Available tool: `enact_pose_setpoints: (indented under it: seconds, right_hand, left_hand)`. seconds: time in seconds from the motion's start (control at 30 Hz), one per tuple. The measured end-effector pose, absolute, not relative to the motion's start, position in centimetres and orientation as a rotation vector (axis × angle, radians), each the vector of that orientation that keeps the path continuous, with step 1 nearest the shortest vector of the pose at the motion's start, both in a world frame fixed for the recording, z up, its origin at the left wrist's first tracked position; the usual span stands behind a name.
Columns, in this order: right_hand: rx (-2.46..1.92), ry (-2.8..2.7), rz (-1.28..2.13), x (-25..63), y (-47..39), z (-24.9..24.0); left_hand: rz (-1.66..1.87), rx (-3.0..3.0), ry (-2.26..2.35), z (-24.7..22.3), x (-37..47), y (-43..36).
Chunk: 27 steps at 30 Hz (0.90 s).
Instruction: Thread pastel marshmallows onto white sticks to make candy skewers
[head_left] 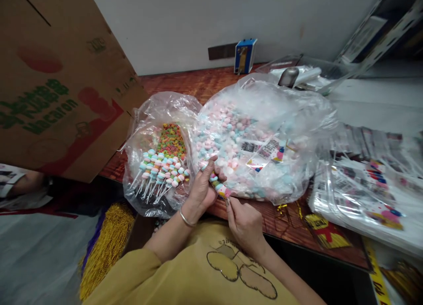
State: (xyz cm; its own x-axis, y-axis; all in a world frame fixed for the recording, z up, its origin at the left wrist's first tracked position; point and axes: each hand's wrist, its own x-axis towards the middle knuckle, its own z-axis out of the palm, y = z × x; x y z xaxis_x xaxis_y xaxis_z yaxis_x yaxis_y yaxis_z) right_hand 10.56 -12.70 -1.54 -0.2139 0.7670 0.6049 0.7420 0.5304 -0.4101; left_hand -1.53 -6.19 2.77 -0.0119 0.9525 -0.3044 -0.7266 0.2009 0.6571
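Observation:
My left hand (202,186), with a bangle at the wrist, is closed around a marshmallow stick (216,181) that looks to be in a clear printed bag. My right hand (245,221) pinches the lower end of that bag, its thumb and forefinger together. Whether a tie is in that pinch I cannot make out. To the left, a row of pastel marshmallow sticks (161,170) lies on an open clear bag holding small coloured candy rings (172,140). Just beyond my hands spreads a large clear bag of loose pink, blue and white marshmallows (228,151).
Printed bags (267,153) lie on the marshmallow bag, with stacks of them (360,186) at right. A gold tie packet (327,231) sits by the table's front edge. A cardboard box (66,85) stands left; a blue device (244,56) is at the wall. Someone's arm (28,183) shows far left.

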Motion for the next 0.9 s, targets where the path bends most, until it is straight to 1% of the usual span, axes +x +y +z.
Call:
enact_pose_setpoints:
  seconds: [0.07,0.13,0.2,0.3,0.37,0.43,0.5,0.7,0.83,0.9]
  right_hand:
    - [-1.236,-1.969,0.045,10.3,-12.5,-1.7]
    - [-1.271,-1.946,0.122,10.1,-12.3,-1.9]
    - [-1.320,-1.890,0.325,10.3,-12.2,-1.9]
    - [-1.300,-1.756,0.748,10.7,-12.2,-1.5]
    - [-1.256,-1.681,0.871,10.9,-12.2,-1.3]
    - [-1.273,-1.652,0.805,11.0,-12.2,-1.3]
    - [-1.330,-1.669,0.660,10.9,-12.2,-1.7]
    - [-1.379,-1.776,0.339,10.7,-12.3,-3.6]
    - [-1.399,-1.759,0.272,10.6,-12.1,-4.1]
    - [-1.406,-1.697,0.344,10.6,-11.9,-4.0]
  left_hand:
    - [1.345,0.379,0.824,2.7,-1.0,-6.3]
    - [1.320,0.408,0.834,2.5,-0.4,-6.7]
    - [1.326,0.425,0.833,2.3,0.0,-6.9]
    - [1.362,0.457,0.840,2.3,-0.4,-6.9]
    - [1.342,0.493,0.837,2.3,-0.7,-6.9]
    - [1.283,0.517,0.834,2.3,-0.7,-7.3]
    - [1.233,0.513,0.858,2.1,-0.4,-7.9]
    - [1.186,0.423,0.918,1.3,0.9,-9.2]
    - [1.190,0.410,0.939,0.8,1.8,-9.5]
    - [1.215,0.448,0.952,0.5,2.2,-9.6]
